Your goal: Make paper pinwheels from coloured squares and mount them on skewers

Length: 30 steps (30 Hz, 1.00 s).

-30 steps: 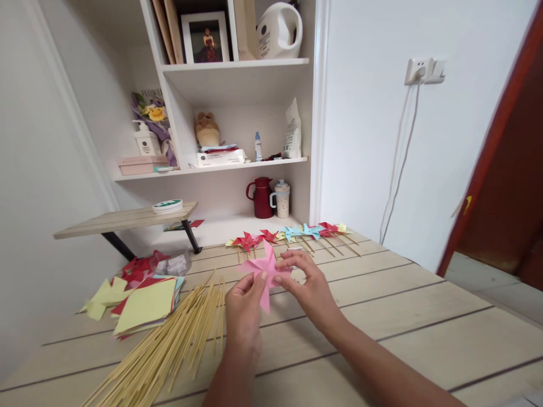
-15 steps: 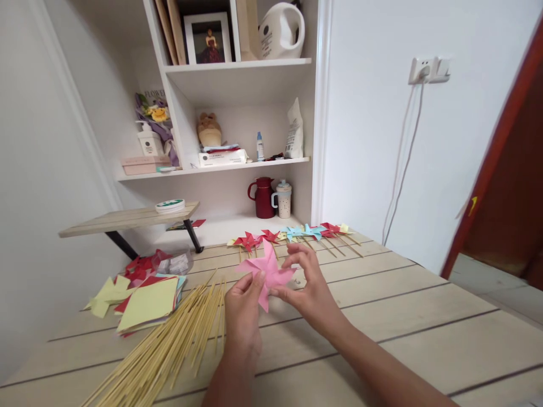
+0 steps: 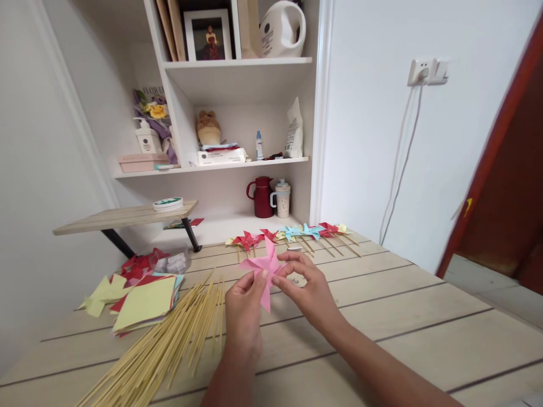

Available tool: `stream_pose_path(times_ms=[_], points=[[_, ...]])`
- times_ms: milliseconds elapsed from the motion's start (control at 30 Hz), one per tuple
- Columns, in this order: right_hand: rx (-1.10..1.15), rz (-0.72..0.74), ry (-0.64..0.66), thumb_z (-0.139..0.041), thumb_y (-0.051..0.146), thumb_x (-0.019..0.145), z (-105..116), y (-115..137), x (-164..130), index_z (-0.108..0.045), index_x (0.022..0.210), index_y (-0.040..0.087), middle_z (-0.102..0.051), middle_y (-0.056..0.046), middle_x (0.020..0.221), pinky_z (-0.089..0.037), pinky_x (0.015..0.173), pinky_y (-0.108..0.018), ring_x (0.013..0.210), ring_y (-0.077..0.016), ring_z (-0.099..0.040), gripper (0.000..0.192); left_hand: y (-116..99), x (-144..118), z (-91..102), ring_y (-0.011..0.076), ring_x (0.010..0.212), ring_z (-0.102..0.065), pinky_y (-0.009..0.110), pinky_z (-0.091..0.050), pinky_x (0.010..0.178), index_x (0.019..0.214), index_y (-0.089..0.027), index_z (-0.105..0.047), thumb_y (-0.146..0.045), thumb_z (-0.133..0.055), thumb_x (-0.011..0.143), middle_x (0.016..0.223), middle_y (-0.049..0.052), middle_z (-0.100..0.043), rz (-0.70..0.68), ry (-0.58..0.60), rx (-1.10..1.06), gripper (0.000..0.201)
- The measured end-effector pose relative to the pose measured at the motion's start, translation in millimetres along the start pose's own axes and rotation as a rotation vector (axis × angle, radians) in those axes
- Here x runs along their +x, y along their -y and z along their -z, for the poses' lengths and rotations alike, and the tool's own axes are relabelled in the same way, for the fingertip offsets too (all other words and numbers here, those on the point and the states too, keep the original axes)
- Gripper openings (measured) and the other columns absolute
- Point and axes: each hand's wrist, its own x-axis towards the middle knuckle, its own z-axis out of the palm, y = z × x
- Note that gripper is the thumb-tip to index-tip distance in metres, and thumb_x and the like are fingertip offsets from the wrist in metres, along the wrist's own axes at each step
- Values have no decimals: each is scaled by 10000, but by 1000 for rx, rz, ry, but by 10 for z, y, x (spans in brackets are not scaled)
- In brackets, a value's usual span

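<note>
A pink paper pinwheel (image 3: 266, 265) is held up above the wooden table, its points spread out. My left hand (image 3: 246, 305) pinches it near the centre from the lower left, thumb in front. On the opposite side my right hand (image 3: 307, 285) grips its right blade between thumb and index finger, the fingers bent. No stick shows on this pinwheel. Left of my hands lies a fanned bundle of thin wooden sticks (image 3: 169, 339). Behind, a row of pinwheels on sticks includes a red pinwheel (image 3: 246, 240) and a blue pinwheel (image 3: 313, 230).
Stacked paper squares (image 3: 146, 302) and loose yellow pinwheel shapes (image 3: 102, 295) lie at the left. A clear box (image 3: 176, 263) sits by the small raised shelf (image 3: 123, 217). At the back stand a dark red jug (image 3: 263, 198) and a speckled cup (image 3: 282, 200).
My right thumb and fingers have come in and closed on the pinwheel's right blade, which was spread outward before. The left hand keeps its pinch. The view has shifted slightly.
</note>
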Motion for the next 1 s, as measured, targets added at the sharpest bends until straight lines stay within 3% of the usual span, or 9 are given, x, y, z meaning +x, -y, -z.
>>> stream_pose_path(times_ms=[100, 167, 300, 367, 433, 533, 633, 833, 1000], points=[[23, -6, 2, -734, 285, 789, 3, -1, 9, -656, 669, 214, -619, -57, 1084, -395, 1010, -421, 1098, -243, -581, 160, 6, -1, 1, 144, 762, -625, 231, -465, 730, 916, -157, -789, -362, -807, 708, 764, 36, -728, -4, 4, 3, 293], [52, -10, -9, -743, 306, 781, 7, -5, 13, -663, 794, 229, -629, -52, 1095, -398, 1010, -423, 1108, -244, -578, 111, 10, -2, 4, 145, 767, -629, 232, -467, 732, 928, -163, -786, -358, -803, 714, 776, 35, -731, -3, -6, -6, 289], [138, -75, 3, -815, 347, 700, 10, -10, 13, -465, 1348, 305, -622, -53, 1221, -389, 1043, -443, 1197, -253, -539, 738, 15, -7, 1, 151, 762, -636, 242, -478, 730, 893, -159, -785, -352, -808, 708, 783, 41, -736, 10, -3, -26, 268], [161, -118, 25, -834, 360, 669, 7, -7, 12, -391, 1429, 309, -611, -61, 1269, -389, 1050, -445, 1229, -262, -519, 881, 12, -12, -6, 155, 747, -641, 249, -485, 721, 877, -157, -785, -359, -808, 705, 773, 43, -735, 21, 13, -34, 267], [176, -151, 53, -836, 369, 658, 4, 1, 13, -498, 1361, 290, -632, -62, 1249, -411, 1028, -441, 1206, -274, -535, 785, 8, -16, -12, 158, 739, -647, 251, -491, 716, 882, -159, -786, -363, -811, 701, 756, 41, -732, 30, 26, -37, 273], [199, -169, 93, -809, 382, 688, 3, 20, 19, -700, 1066, 246, -686, -59, 1106, -449, 971, -429, 1086, -274, -596, 416, 11, -17, -10, 162, 756, -657, 250, -497, 731, 888, -160, -787, -359, -817, 695, 750, 41, -735, 31, 27, -29, 279], [254, -165, 96, -793, 367, 710, 5, 38, 22, -741, 857, 221, -679, -53, 1015, -465, 933, -395, 1025, -256, -610, 213, 27, -14, -3, 167, 775, -661, 260, -503, 751, 887, -157, -787, -353, -822, 689, 778, 47, -746, 24, 30, -24, 281], [298, -161, 102, -775, 340, 725, 17, 30, 24, -752, 761, 217, -646, -58, 1074, -464, 913, -358, 1036, -241, -599, 130, 42, -14, -16, 160, 771, -658, 262, -504, 751, 891, -143, -786, -345, -828, 679, 848, 66, -766, 24, 18, -28, 296], [218, -155, 100, -722, 348, 762, 25, 36, 26, -696, 696, 201, -653, -43, 881, -467, 822, -342, 896, -221, -594, 164, 51, -18, -29, 166, 789, -663, 269, -501, 770, 891, -149, -784, -346, -825, 682, 865, 65, -767, 18, 23, -8, 290]])
